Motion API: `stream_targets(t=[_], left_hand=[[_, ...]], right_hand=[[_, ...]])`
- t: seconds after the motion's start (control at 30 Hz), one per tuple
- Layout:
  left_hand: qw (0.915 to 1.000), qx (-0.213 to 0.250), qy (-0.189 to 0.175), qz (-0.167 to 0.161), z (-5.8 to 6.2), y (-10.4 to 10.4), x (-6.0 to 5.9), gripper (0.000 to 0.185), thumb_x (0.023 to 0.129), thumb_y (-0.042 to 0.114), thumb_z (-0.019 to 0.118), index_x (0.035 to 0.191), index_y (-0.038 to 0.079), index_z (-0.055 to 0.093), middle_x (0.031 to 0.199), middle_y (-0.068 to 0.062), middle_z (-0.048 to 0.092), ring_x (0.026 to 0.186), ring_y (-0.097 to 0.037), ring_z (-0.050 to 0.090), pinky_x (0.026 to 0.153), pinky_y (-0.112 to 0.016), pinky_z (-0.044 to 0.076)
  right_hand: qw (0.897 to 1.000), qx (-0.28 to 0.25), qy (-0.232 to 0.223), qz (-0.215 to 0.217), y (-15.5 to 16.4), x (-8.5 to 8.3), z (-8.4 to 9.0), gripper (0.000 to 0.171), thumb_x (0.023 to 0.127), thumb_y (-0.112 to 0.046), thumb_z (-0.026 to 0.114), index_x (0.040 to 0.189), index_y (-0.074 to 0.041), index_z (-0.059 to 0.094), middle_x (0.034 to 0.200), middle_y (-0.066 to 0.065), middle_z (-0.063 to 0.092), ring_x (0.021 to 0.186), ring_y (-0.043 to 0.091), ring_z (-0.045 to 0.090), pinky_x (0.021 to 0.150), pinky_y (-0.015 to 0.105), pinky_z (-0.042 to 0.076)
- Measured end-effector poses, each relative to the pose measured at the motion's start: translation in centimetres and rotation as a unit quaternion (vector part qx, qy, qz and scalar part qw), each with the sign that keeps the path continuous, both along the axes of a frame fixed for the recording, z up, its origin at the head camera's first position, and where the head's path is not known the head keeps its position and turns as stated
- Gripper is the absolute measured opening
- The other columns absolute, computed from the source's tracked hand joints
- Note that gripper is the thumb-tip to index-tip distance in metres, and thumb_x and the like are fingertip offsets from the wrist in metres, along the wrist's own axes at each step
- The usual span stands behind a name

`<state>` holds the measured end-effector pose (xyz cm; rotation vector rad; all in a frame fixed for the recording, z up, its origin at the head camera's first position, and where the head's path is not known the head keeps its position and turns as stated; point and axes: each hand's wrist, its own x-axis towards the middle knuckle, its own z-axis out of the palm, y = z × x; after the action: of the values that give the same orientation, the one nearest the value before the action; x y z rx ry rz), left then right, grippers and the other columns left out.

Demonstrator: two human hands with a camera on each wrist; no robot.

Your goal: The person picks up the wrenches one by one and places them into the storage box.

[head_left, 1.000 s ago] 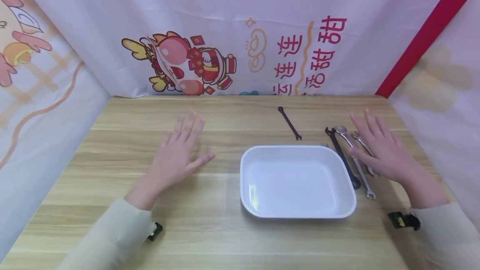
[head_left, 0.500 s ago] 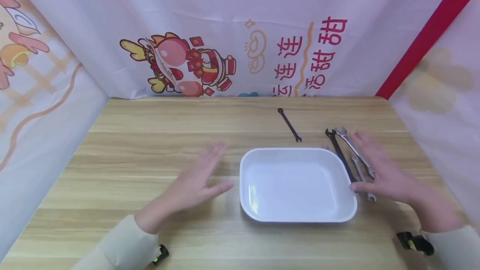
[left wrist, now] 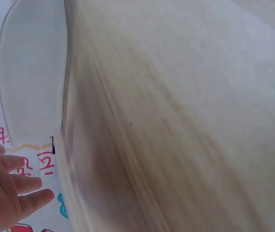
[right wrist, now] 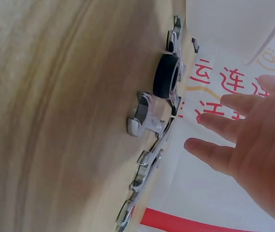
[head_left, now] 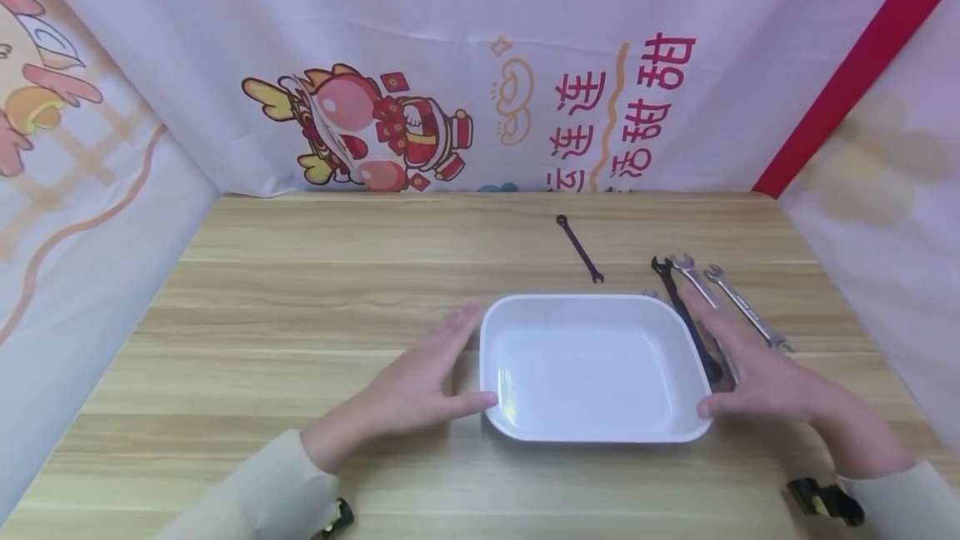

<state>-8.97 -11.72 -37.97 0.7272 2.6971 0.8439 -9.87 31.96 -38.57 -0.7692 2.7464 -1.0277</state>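
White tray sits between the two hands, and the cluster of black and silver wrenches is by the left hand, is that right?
Not quite: the wrench cluster is by the right hand, not the left hand, as the head view shows. The white tray does sit between the hands.

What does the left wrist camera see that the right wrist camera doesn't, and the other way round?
Only the left wrist view shows the left hand and a teal print.

Only the right wrist view shows the right hand and silver wrenches.

Both show part of the white tray, the wooden table and red writing.
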Motion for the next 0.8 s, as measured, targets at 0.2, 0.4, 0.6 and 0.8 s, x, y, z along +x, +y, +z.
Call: stream_targets(t=[0.2, 0.4, 0.6, 0.8], left_hand=[[0.9999, -0.011, -0.002, 0.002, -0.3, 0.6, 0.1, 0.110, 0.081, 0.071, 0.065, 0.161, 0.027, 0.004, 0.168, 0.003, 0.010, 0.155, -0.025, 0.015, 0.124, -0.046, 0.020], [0.9999, -0.016, -0.004, 0.003, -0.7, 1.1, 0.0, 0.118, 0.076, 0.077, 0.064, 0.161, 0.025, 0.000, 0.168, -0.003, 0.012, 0.155, -0.025, 0.015, 0.123, -0.046, 0.021], [0.9999, -0.011, -0.008, 0.001, -0.8, 1.3, 0.0, 0.121, 0.074, 0.072, 0.071, 0.162, 0.024, 0.003, 0.168, -0.005, 0.014, 0.155, -0.029, 0.017, 0.120, -0.054, 0.026], [0.9997, -0.020, -0.014, 0.006, -0.9, 1.2, 0.0, 0.125, 0.070, 0.077, 0.070, 0.161, 0.027, 0.001, 0.168, -0.004, 0.016, 0.155, -0.029, 0.016, 0.118, -0.058, 0.028]], right_hand=[[0.999, 0.000, -0.048, 0.010, -0.5, 0.4, 0.0, 0.137, 0.057, -0.027, 0.094, 0.161, -0.028, 0.005, 0.168, 0.011, 0.009, 0.153, 0.018, 0.009, 0.111, 0.005, 0.016], [0.997, -0.002, -0.067, 0.041, -0.8, 0.5, 0.0, 0.140, 0.056, -0.025, 0.094, 0.161, -0.026, 0.002, 0.165, 0.014, 0.013, 0.145, 0.035, 0.019, 0.106, 0.076, 0.031], [0.995, 0.011, -0.080, 0.051, -1.3, 0.8, 0.4, 0.141, 0.057, -0.027, 0.094, 0.161, -0.025, -0.001, 0.164, 0.017, 0.013, 0.137, 0.046, 0.020, 0.094, 0.085, 0.029], [0.995, 0.019, -0.084, 0.052, -1.4, 0.7, 0.3, 0.141, 0.058, -0.029, 0.093, 0.161, -0.027, -0.004, 0.166, 0.019, 0.007, 0.141, 0.053, 0.016, 0.094, 0.086, 0.024]])
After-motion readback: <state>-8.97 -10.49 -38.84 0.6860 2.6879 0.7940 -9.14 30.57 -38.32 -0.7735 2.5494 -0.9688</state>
